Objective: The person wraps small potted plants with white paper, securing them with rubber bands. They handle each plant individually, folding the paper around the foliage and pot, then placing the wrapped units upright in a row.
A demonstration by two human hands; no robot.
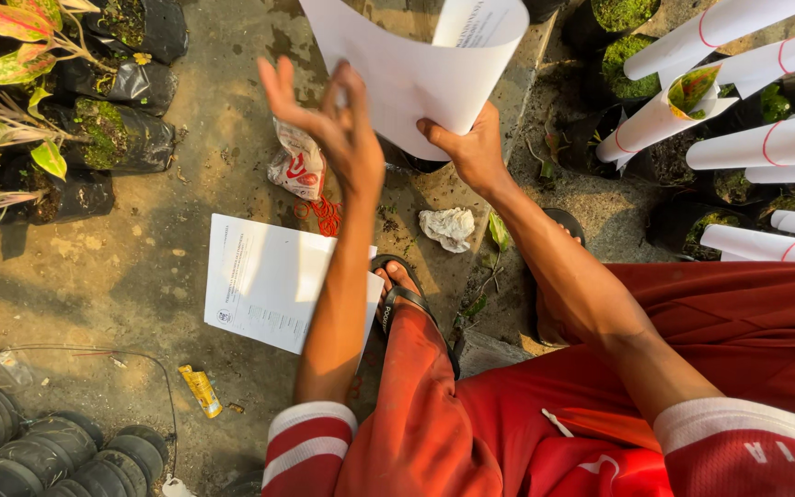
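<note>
I sit low over a rough concrete floor (140,267), damp-stained and gritty, lit by warm slanting sun. Far left, leafy plants (2,55) stand in black grow bags (121,138). Near left, stacked black pots (20,442) lie on their sides. On the right, plants wrapped in white paper cones (766,143) crowd together. Litter dots the ground: a crumpled tissue (448,227), a yellow wrapper (201,389).

Red clothes, white-striped sleeve cuffs (310,433)
</note>
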